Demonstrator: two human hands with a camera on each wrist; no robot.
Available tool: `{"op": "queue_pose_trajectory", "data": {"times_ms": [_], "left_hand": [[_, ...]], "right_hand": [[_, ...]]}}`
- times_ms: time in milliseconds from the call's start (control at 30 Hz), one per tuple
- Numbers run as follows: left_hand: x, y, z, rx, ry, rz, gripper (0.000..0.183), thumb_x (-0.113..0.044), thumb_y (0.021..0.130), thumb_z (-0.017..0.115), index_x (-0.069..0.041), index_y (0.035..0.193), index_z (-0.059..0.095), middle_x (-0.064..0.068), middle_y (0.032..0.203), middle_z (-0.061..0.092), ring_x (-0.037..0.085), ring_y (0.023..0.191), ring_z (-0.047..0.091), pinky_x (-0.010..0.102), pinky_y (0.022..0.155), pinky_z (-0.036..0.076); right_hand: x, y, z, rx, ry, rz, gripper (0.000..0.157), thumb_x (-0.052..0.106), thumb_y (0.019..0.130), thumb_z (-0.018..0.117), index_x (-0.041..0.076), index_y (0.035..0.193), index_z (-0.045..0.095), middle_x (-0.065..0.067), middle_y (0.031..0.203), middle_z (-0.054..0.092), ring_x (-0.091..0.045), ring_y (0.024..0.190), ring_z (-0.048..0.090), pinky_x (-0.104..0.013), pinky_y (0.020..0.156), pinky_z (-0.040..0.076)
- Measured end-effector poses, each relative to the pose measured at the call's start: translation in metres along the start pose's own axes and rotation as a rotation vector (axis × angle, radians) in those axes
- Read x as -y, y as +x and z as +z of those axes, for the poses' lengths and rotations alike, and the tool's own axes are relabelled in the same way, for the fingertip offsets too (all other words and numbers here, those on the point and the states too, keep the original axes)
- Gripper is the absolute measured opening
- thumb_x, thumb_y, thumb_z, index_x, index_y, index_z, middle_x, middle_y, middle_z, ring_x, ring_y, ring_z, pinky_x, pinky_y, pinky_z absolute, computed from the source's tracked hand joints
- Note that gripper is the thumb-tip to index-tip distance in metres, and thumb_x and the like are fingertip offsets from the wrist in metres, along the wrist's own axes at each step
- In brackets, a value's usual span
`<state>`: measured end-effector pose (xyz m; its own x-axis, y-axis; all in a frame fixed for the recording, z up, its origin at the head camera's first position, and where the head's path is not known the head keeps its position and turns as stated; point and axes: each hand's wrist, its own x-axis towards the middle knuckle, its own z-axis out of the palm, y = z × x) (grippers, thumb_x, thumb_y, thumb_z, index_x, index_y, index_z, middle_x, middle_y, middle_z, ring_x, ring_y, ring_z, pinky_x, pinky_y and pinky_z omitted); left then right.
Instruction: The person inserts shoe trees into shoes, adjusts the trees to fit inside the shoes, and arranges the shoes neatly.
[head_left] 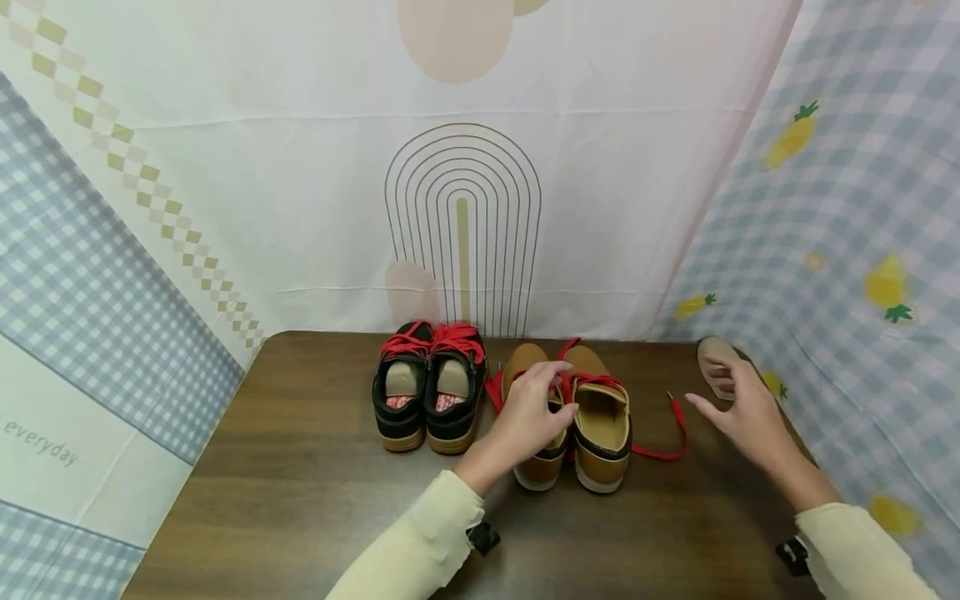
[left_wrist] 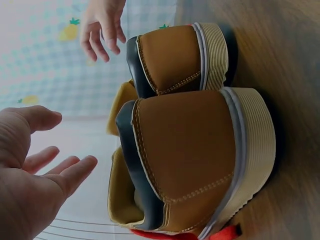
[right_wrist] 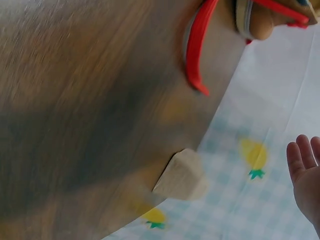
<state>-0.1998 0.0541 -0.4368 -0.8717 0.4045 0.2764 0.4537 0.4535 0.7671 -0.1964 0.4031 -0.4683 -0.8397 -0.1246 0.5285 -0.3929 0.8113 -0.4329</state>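
A pair of tan shoes with red laces stands on the wooden table. My left hand [head_left: 531,412] hovers over the left tan shoe [head_left: 538,473] with fingers loosely bent, hiding much of it. In the left wrist view this hand [left_wrist: 35,170] is apart from the shoe heels and holds nothing. Beside it, the right tan shoe [head_left: 603,467] shows its open collar. A red lace [head_left: 681,425] trails from it across the table. My right hand [head_left: 750,417] is raised at the right, fingers spread and holding nothing, near a beige insole [head_left: 711,354]. That insole [right_wrist: 181,177] lies at the table's corner.
To the left stands a pair of black shoes [head_left: 450,433] with red laces and insoles inside. The wooden table [head_left: 300,467] meets a white patterned cloth [head_left: 315,208] at its back. A checked cloth [head_left: 847,208] with pineapples hangs along the right side.
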Motion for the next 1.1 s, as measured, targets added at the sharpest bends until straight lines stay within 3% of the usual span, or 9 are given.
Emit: {"op": "queue_pose_trajectory", "data": {"times_ms": [233,367,467,567,800,967,1100], "left_hand": [[-0.003,0.009,0.007,0.000,0.042,-0.040,0.048,-0.016,0.093,0.077,-0.011,0.138,0.061,0.010,0.124,0.069,0.023,0.103,0.066,0.024,0.081,0.053],[-0.003,0.015,0.011,0.001,0.066,-0.043,0.048,-0.015,0.093,0.077,-0.010,0.138,0.061,0.011,0.123,0.069,0.023,0.103,0.066,0.024,0.080,0.053],[-0.003,0.019,0.014,-0.007,0.113,-0.036,0.048,-0.015,0.093,0.077,-0.010,0.138,0.061,0.010,0.125,0.068,0.021,0.108,0.066,0.025,0.085,0.055],[-0.003,0.023,0.016,-0.013,0.159,-0.033,0.048,-0.015,0.094,0.077,-0.010,0.139,0.061,0.010,0.125,0.068,0.019,0.111,0.067,0.027,0.089,0.057],[-0.005,0.029,0.019,-0.002,0.179,-0.024,0.048,-0.014,0.093,0.077,-0.010,0.139,0.061,0.007,0.128,0.066,0.013,0.099,0.064,0.019,0.079,0.054],[-0.005,0.035,0.022,0.033,0.227,-0.009,0.047,-0.015,0.095,0.075,-0.008,0.139,0.061,0.008,0.133,0.064,0.017,0.111,0.067,0.020,0.085,0.056],[-0.005,0.039,0.024,0.077,0.258,-0.030,0.047,-0.016,0.096,0.074,-0.009,0.140,0.059,0.009,0.138,0.062,0.021,0.120,0.065,0.024,0.088,0.057]], "right_hand": [[-0.020,-0.002,-0.005,0.009,0.008,0.100,0.073,0.006,0.085,0.084,-0.004,0.146,0.045,-0.030,0.129,0.055,-0.046,0.111,0.057,-0.002,0.084,0.034],[-0.033,-0.004,-0.005,-0.010,-0.028,0.129,0.075,0.008,0.084,0.085,-0.005,0.146,0.045,-0.033,0.135,0.050,-0.048,0.115,0.053,-0.030,0.089,0.045],[-0.042,-0.005,-0.005,-0.035,-0.033,0.146,0.077,0.005,0.081,0.086,-0.006,0.146,0.045,-0.036,0.135,0.049,-0.051,0.116,0.049,-0.056,0.088,0.041],[-0.049,-0.006,-0.005,-0.049,-0.031,0.170,0.080,0.005,0.081,0.086,-0.005,0.148,0.044,-0.036,0.136,0.049,-0.052,0.117,0.048,-0.066,0.090,0.037],[-0.066,-0.008,-0.005,-0.033,-0.017,0.261,0.080,0.008,0.085,0.083,-0.008,0.151,0.040,-0.040,0.139,0.045,-0.056,0.120,0.044,-0.068,0.094,0.035],[-0.079,-0.010,-0.006,0.040,-0.031,0.396,0.087,0.024,0.093,0.078,-0.010,0.156,0.027,-0.044,0.142,0.037,-0.060,0.126,0.039,-0.071,0.096,0.033],[-0.089,-0.007,-0.005,0.093,-0.040,0.450,0.092,0.034,0.096,0.074,-0.009,0.158,0.022,-0.045,0.147,0.033,-0.062,0.127,0.037,-0.073,0.098,0.032]]}}
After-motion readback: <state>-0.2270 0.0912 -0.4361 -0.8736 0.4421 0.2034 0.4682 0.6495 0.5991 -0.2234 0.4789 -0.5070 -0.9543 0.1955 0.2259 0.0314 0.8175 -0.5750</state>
